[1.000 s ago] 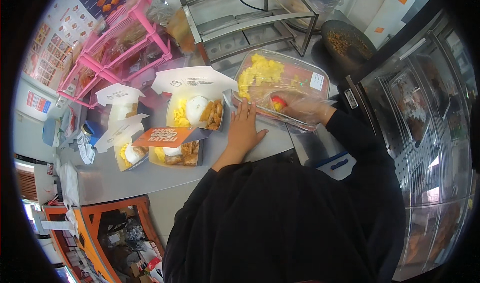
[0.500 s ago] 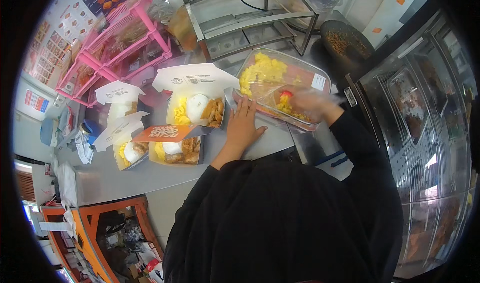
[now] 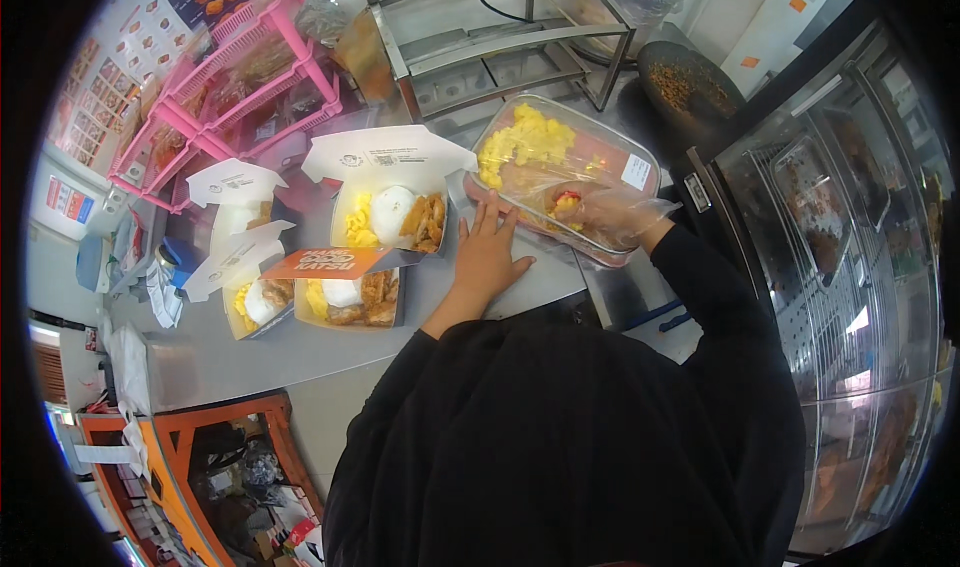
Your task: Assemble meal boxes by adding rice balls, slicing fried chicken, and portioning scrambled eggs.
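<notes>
My right hand (image 3: pixel 612 213), in a clear plastic glove, is inside a clear rectangular tray (image 3: pixel 612 139). Its fingers are curled round a small portion of scrambled egg (image 3: pixel 566 205), with a little red showing at the fingertips; what the red is I cannot make out. More scrambled egg (image 3: pixel 530 142) is heaped at the tray's far left end. My bare left hand (image 3: pixel 486 255) is open, fingers spread, its tips by the tray's near left edge. Left of it stand an open meal box (image 3: pixel 398 172) with rice, egg and fried pieces, and a second box (image 3: pixel 352 319) filled alike.
Two smaller open boxes (image 3: pixel 243 229) (image 3: pixel 262 317) stand further left on the steel counter (image 3: pixel 200 372). Pink stacked baskets (image 3: pixel 250 97) and a metal rack (image 3: pixel 500 42) are behind. A dark pan (image 3: pixel 690 77) sits back right, beside a glass display cabinet (image 3: pixel 850 357).
My right hand's fingers have drawn in and closed, and less egg shows at them. The left hand has stayed nearly in place, and the boxes have not moved.
</notes>
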A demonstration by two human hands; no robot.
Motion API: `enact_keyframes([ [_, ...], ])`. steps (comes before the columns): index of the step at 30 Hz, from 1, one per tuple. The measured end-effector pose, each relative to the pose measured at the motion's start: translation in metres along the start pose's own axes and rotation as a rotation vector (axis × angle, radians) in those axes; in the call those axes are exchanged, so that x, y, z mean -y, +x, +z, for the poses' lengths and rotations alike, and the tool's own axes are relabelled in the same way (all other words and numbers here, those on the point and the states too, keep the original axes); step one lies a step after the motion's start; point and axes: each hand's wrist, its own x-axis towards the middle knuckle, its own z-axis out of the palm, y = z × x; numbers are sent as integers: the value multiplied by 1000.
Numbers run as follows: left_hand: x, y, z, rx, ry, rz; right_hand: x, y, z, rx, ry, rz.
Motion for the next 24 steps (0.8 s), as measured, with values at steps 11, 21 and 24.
enact_keyframes([
  [11, 28, -40, -90, -449, -211, 318, -31, 3, -33, 17, 656, 208],
  [21, 252, -82, -234, -766, 288, -378, 36, 5, -44, -132, 1195, -52],
  [24, 277, -79, -238, -515, 366, -608, 85, 20, -34, -151, 1281, -137],
])
